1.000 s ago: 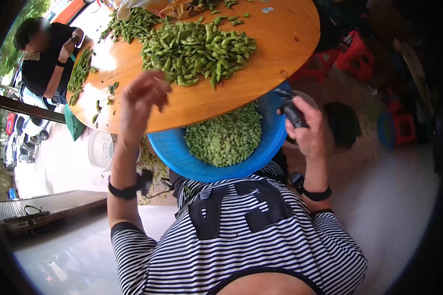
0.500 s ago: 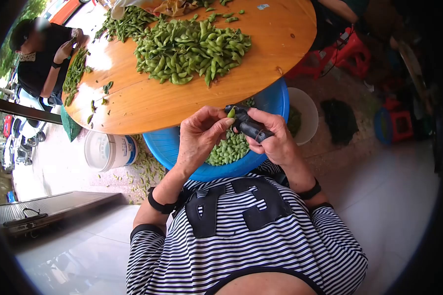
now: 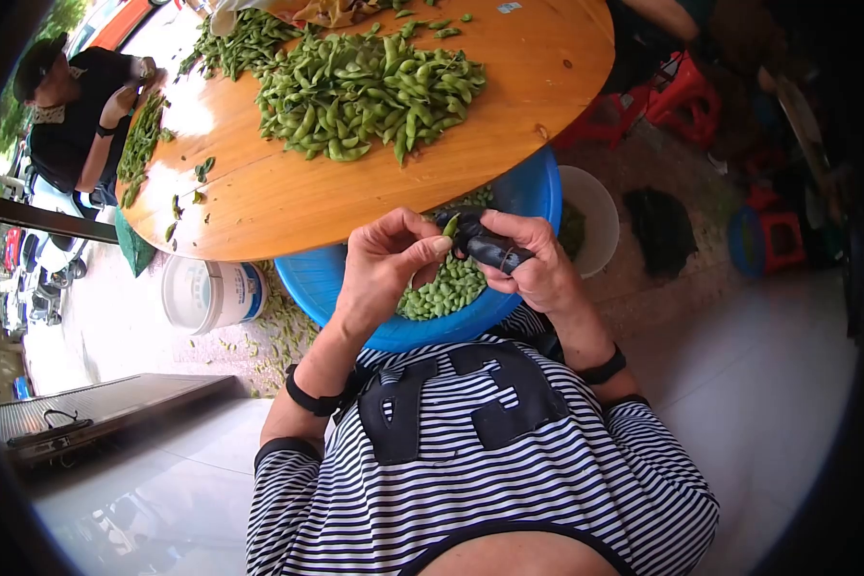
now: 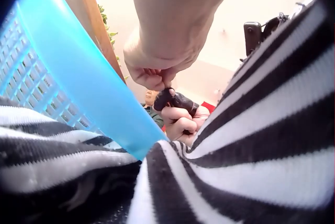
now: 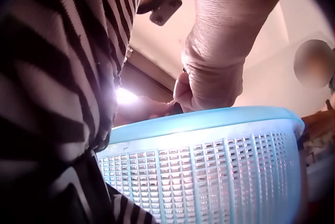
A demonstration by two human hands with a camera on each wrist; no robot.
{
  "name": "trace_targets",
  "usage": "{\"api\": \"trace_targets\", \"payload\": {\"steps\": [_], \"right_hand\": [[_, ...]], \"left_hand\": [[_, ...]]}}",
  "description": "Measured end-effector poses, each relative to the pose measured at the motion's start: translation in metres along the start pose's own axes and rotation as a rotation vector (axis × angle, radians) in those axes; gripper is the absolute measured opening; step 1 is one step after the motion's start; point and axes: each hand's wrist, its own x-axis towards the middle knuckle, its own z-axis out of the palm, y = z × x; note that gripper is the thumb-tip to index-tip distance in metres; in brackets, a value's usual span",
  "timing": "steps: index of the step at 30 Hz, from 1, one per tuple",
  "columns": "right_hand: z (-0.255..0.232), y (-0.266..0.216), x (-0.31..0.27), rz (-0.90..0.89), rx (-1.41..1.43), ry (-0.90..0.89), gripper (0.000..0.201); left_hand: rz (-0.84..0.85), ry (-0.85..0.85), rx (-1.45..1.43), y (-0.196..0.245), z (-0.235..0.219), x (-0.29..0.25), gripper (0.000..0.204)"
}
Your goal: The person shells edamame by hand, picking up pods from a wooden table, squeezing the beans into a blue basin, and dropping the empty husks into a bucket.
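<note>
In the head view my left hand (image 3: 386, 264) pinches a green soybean pod (image 3: 450, 227) between thumb and fingers. The pod is right at the end of a black tool, thick and tube-like (image 3: 498, 253), which my right hand (image 3: 545, 274) grips; its working end is mostly hidden. Both hands are over a blue basket (image 3: 302, 298) holding shelled green beans (image 3: 442, 296). From below, the left wrist view shows the left fingers meeting the black tool (image 4: 183, 103). The basket wall (image 5: 209, 177) fills the lower right wrist view, hiding part of the hands.
A round wooden table (image 3: 355, 197) overhangs the basket and carries a heap of soybean pods (image 3: 370, 96). A white bucket (image 3: 211, 293) stands left, a pale tub (image 3: 595, 221) right. Red stools (image 3: 686, 101) are farther right. Another person (image 3: 72, 125) sits across at the left.
My left hand has come from the table's edge by the pod heap in to the tool, now with a pod. My right hand has moved inward to meet it. Little differs over the last half second.
</note>
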Motion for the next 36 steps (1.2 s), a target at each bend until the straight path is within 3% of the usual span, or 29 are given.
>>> {"api": "trace_targets", "payload": {"steps": [2,4,7,9,12,19,30,36], "right_hand": [[0.001,0.004,-0.001,-0.006,0.152,0.007,0.031],[-0.001,0.007,-0.002,-0.011,0.302,0.012,0.033],[-0.005,0.009,-0.004,-0.063,0.284,-0.023,0.034],[-0.003,0.007,-0.004,0.000,0.117,0.054,0.031],[0.003,-0.008,-0.006,0.021,0.057,-0.019,0.028],[0.005,0.001,-0.005,0.068,0.080,0.093,0.025],[0.002,-0.003,-0.007,0.052,0.126,-0.023,0.028],[-0.007,0.010,-0.005,0.056,0.090,-0.006,0.027]], "left_hand": [[-0.258,-0.224,-0.639,-0.006,-0.007,0.003,0.007],[-0.266,-0.280,-0.717,-0.011,-0.005,0.006,0.007],[-0.288,-0.188,-0.623,-0.007,0.002,0.005,0.008],[-0.195,-0.055,-0.446,-0.006,0.005,0.004,0.008],[-0.100,-0.005,-0.330,-0.008,0.005,0.004,0.010],[-0.019,0.027,-0.106,-0.007,0.010,0.001,0.015],[0.093,0.106,-0.009,-0.009,0.015,-0.002,0.015],[0.154,0.045,0.091,-0.010,0.014,-0.005,0.018]]}}
